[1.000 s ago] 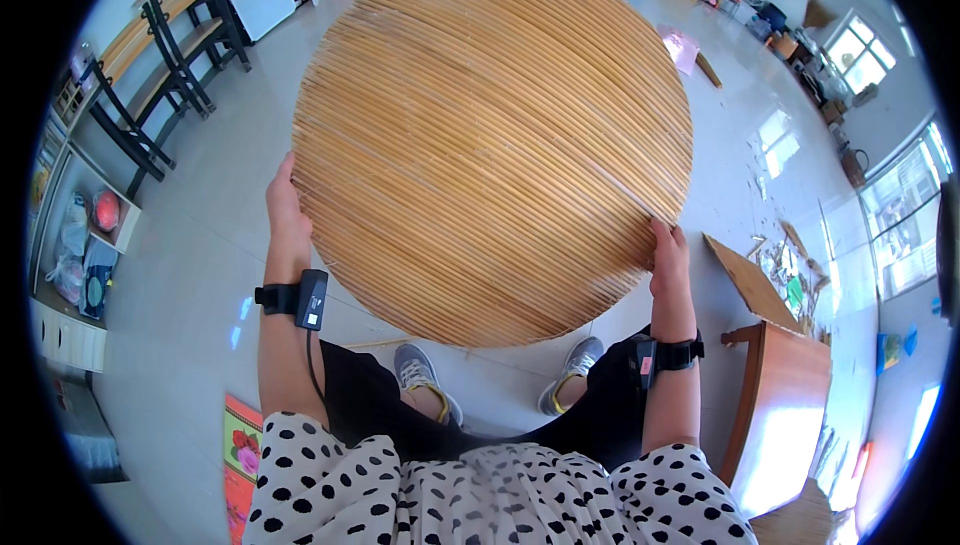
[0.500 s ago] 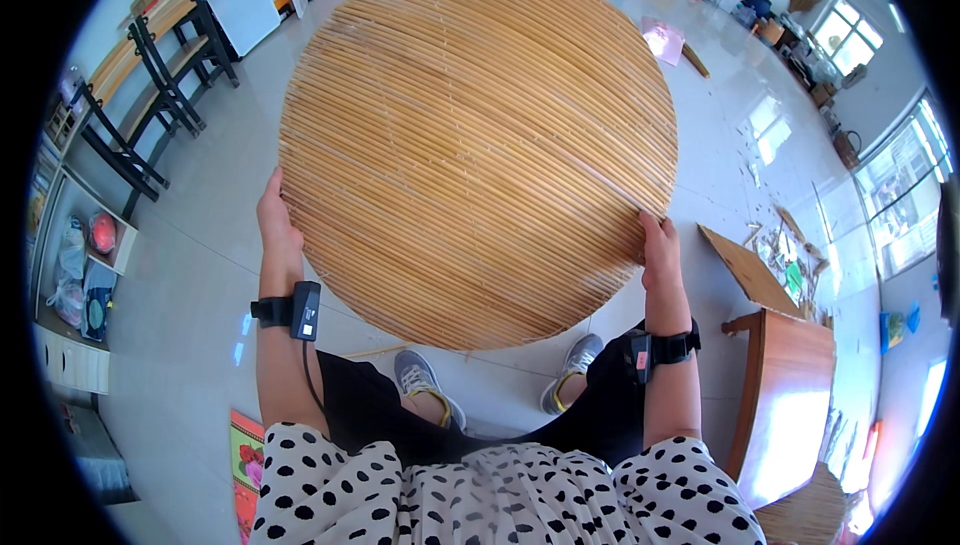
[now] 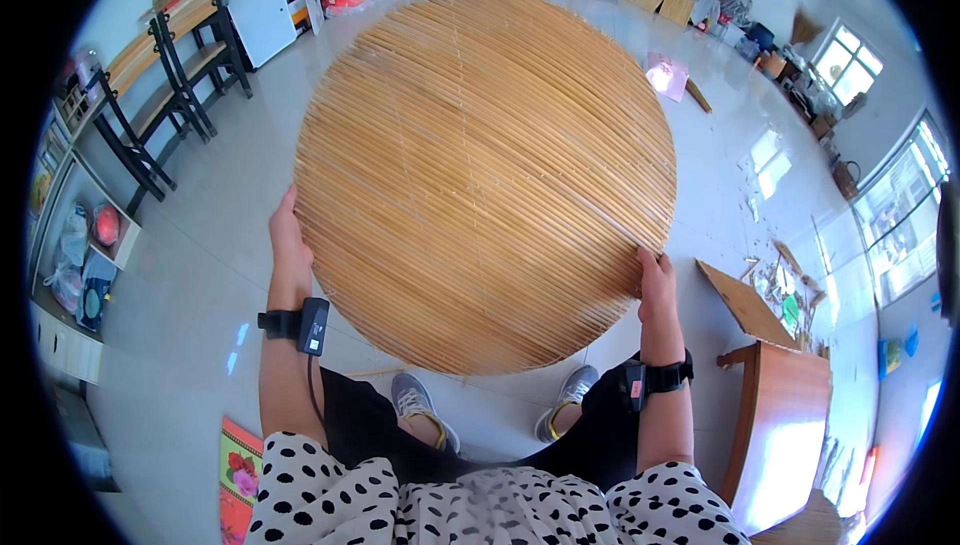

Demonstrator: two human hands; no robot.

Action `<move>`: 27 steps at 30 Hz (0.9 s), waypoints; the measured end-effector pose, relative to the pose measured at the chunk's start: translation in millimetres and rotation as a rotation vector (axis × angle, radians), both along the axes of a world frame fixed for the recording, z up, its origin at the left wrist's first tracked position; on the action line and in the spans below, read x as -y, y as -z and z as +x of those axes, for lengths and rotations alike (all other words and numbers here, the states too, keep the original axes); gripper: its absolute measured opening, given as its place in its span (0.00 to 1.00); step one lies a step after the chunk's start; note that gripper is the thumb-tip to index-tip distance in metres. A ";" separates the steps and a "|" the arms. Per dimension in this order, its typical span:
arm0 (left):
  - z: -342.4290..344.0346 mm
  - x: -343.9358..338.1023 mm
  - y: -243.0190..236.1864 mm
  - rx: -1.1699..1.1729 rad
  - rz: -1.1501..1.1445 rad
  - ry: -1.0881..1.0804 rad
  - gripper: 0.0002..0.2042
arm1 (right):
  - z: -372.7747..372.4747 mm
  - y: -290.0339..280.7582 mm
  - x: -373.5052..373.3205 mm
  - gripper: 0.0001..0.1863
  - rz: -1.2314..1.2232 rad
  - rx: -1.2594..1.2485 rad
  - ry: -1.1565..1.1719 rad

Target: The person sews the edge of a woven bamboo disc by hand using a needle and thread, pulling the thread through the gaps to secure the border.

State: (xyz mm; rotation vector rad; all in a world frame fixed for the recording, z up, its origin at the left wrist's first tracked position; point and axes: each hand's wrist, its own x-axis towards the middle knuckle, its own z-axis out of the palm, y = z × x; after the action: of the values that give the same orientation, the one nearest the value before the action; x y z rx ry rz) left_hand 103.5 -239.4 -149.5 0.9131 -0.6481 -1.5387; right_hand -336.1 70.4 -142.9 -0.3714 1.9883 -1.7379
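Observation:
A large round mat of thin yellow-brown stalks or reeds (image 3: 480, 175), laid side by side and crossed by faint stitch lines, fills the middle of the view above my feet. My left hand (image 3: 289, 240) grips its left edge, the fingers partly hidden behind it. At the lower right edge my right hand (image 3: 655, 280) holds the rim, thumb towards the top face and the other fingers mostly out of sight. One stalk line near the right hand stands out paler than the rest.
A small wooden table (image 3: 782, 425) is close on my right, with a tilted board (image 3: 745, 300) and scattered scraps beyond it. Chairs (image 3: 205, 50) and an open shelf (image 3: 70, 245) line the left side. A pink sheet (image 3: 666, 77) lies on the tiled floor ahead.
The mat and both hands sit lower in the view, and the mat's far edge looks a little narrower. More of the room beyond it shows. Both hands still hold the rim.

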 end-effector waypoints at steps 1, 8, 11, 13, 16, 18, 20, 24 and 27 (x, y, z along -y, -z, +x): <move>-0.8 -0.8 -0.5 -0.002 0.000 -0.001 0.21 | 0.2 0.4 -0.2 0.26 -0.004 -0.004 0.001; -6.1 -8.1 -7.9 -0.022 -0.005 -0.013 0.20 | -1.3 -0.7 0.8 0.25 0.034 0.027 0.022; -1.8 -3.7 -4.3 -0.041 -0.018 0.008 0.19 | -2.5 2.9 1.5 0.25 0.006 0.027 0.016; -1.7 -4.6 -4.6 -0.045 -0.021 0.012 0.19 | -2.0 3.6 1.7 0.24 -0.004 0.025 0.013; -5.1 -6.7 -7.0 -0.060 -0.013 -0.001 0.19 | -4.0 4.8 1.5 0.24 0.009 0.025 0.014; -5.5 -7.1 -8.0 -0.072 -0.006 -0.007 0.19 | -6.1 7.0 1.5 0.24 -0.006 0.032 0.007; -4.7 -6.4 -6.8 -0.082 -0.002 -0.006 0.19 | -5.8 6.8 1.6 0.24 -0.002 0.039 0.011; -5.4 -8.9 -8.8 -0.044 -0.006 -0.024 0.19 | -2.9 2.4 0.2 0.25 0.020 0.030 0.000; -5.5 -6.4 -7.3 -0.008 0.002 -0.028 0.19 | -4.2 2.2 0.5 0.25 0.026 0.030 0.006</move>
State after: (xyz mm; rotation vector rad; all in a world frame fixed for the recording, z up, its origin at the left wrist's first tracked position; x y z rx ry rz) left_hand 98.0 -232.9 -142.2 0.9141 -0.6259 -1.5177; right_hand -340.2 69.9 -145.1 -0.3287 1.9910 -1.7100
